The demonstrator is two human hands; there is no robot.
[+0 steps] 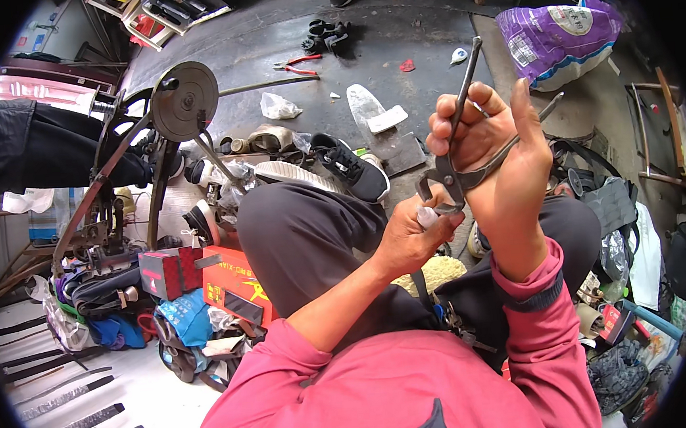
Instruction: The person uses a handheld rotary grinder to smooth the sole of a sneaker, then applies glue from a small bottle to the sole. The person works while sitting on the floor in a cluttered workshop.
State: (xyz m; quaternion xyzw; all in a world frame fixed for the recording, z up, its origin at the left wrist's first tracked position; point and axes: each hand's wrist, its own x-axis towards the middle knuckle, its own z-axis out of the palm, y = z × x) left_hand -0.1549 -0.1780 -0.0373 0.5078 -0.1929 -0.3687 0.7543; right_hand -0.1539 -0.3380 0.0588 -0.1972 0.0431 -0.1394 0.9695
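Note:
Held up at the center right, my right hand point(506, 151) has its fingers curled round one handle of dark metal pincers point(446, 181), while the other handle crosses the palm by the thumb. The handles are spread wide and the jaws point down toward my left hand point(412, 237). That hand is closed just below the jaws, pinching a small white piece point(427, 217); its kind is too small to tell. Between my knees, a yellowish spongy lump point(435, 273) shows below the hands. A black shoe point(347, 164) with a white sole lies beyond my left knee.
A machine with a large wheel point(185, 102) stands at the left, beside another person's dark-trousered leg point(68, 150). Red-handled pliers point(298, 63) lie on the floor ahead. A purple bag point(557, 40) sits at the far right. Bags and boxes, including a red box point(240, 277), crowd both sides.

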